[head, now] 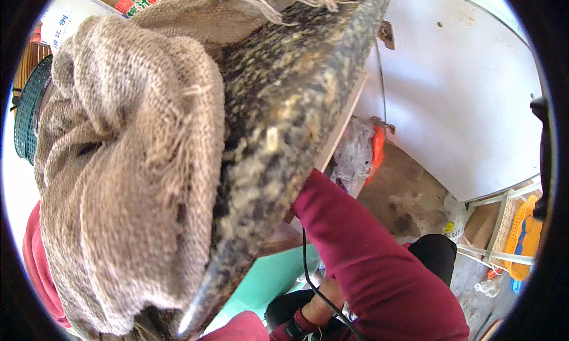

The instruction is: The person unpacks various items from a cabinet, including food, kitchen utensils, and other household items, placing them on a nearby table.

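Note:
My right arm, in a maroon sleeve [355,234], reaches under the stone countertop [284,132] into the open cabinet. The hand at its end is out of view. Lower down, my left hand [326,299] is partly covered by that sleeve, with a dark band or watch [293,330] at its wrist. Its fingers are hidden, so I cannot tell what they hold. A black cable [306,261] hangs from under the counter and runs past this hand. Close to the camera, a crumpled beige knitted cloth [133,199] lies on the countertop.
A white cabinet door [458,92] stands open on its hinges. Clear plastic bags [353,152] and something orange [378,152] are inside the cabinet. A rack with a yellow basket [522,243] stands at right. A green basket [31,114] and a white container [73,14] are beyond the cloth.

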Demonstrator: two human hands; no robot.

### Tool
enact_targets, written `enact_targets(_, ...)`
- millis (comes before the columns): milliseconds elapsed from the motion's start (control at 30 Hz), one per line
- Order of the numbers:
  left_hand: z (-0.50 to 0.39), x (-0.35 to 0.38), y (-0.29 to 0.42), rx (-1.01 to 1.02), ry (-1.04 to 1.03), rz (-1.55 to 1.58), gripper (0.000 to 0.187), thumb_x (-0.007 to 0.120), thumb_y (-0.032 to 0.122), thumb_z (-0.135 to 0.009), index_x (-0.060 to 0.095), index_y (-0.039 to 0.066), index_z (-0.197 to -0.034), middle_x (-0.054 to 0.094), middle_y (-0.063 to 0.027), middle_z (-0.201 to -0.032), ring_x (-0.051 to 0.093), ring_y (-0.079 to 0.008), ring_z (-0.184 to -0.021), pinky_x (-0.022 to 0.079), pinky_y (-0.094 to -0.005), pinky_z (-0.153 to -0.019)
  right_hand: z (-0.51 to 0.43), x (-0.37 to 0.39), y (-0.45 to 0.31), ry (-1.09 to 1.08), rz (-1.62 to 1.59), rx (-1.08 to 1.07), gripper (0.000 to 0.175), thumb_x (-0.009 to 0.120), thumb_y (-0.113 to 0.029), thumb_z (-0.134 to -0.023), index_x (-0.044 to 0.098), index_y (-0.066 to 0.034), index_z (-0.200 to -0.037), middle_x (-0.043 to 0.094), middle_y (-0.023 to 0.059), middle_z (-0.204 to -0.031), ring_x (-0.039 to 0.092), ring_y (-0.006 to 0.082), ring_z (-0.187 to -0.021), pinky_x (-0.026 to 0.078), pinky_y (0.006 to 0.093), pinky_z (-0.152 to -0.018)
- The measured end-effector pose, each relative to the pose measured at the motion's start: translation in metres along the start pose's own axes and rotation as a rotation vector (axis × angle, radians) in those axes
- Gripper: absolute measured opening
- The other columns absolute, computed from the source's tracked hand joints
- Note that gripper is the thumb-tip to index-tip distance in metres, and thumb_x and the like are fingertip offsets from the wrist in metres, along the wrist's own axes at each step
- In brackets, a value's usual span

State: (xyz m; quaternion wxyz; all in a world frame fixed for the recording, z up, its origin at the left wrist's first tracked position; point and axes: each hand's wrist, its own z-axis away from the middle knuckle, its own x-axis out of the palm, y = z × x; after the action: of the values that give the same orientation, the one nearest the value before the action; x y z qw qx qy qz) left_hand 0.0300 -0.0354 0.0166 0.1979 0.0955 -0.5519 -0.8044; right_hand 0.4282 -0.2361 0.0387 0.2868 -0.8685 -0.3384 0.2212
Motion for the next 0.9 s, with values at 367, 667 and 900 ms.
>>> enact_targets(367, -0.004, -0.002, -0.014, -0.293, 0.06, 0.476, 0.021, 0.056, 0.016, -0.092, 0.057, 0.0, -0.106, 0.064, -0.008, -0.079, 0.058, -0.0164, -0.066, 0.046, -0.0285, -0.06, 0.108, -0.251, -0.095, -0.225, -0.161, 0.426, 0.066, 0.077, -0.018, -0.074, 0.044, -0.0053, -0.129, 0.064, 0.0177, -0.108, 0.064, 0.0287, -0.097, 0.052, 0.0372, -0.087)
enact_targets(667, 0.009, 0.004, -0.037, -0.197, 0.08, 0.602, 0.041, 0.046, 0.039, -0.098, 0.057, 0.001, -0.109, 0.066, -0.0104, -0.083, 0.062, -0.0208, -0.067, 0.049, -0.0318, -0.062, 0.26, -0.402, -0.203, -0.221, -0.32, 0.547, 0.059, 0.071, -0.008, -0.08, 0.044, 0.0005, -0.132, 0.058, 0.0121, -0.121, 0.058, 0.0181, -0.109, 0.049, 0.0321, -0.091)
enact_targets(900, 0.009, 0.0, -0.028, -0.266, 0.09, 0.539, 0.038, 0.05, 0.034, -0.097, 0.055, 0.001, -0.114, 0.053, -0.0037, -0.065, 0.044, -0.0143, -0.05, 0.032, -0.0267, -0.047, 0.31, -0.438, -0.264, -0.466, -0.359, 0.93, 0.066, 0.074, -0.007, -0.073, 0.046, 0.0012, -0.132, 0.061, 0.0109, -0.116, 0.06, 0.018, -0.103, 0.051, 0.0313, -0.088)
